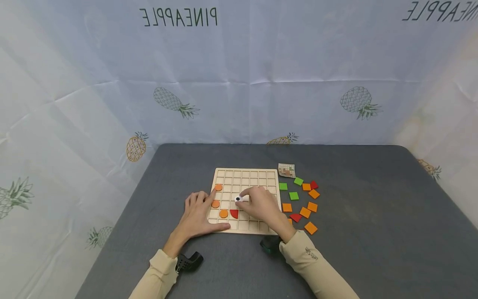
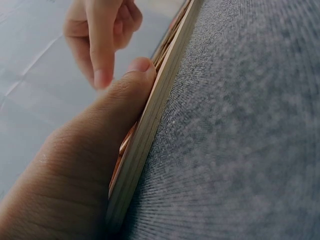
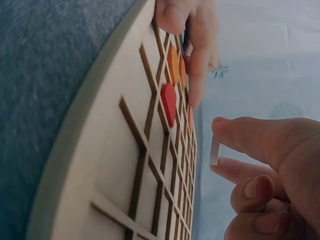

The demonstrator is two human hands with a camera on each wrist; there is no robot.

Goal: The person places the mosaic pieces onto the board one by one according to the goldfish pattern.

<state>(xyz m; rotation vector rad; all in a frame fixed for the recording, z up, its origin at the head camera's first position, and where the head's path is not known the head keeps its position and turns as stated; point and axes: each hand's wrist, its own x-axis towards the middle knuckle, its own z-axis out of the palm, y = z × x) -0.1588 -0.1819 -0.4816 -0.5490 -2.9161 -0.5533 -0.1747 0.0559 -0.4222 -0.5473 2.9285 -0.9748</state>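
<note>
Evidently, your right hand pinches a thin white, black-dotted piece; your left hand, spread at eight o'clock, likely steadies the pale wooden grid board.

Left hand: fingers spread, thumb stuck out to 3 o'clock, index extended toward 1. Left forearm sleeved, angled up to 1. Right hand: thumb-and-index pinch, pointing 9 to 10; I see the other fingers folded palmward. Right forearm, sleeved too, slants to between 10 and 11.
</note>
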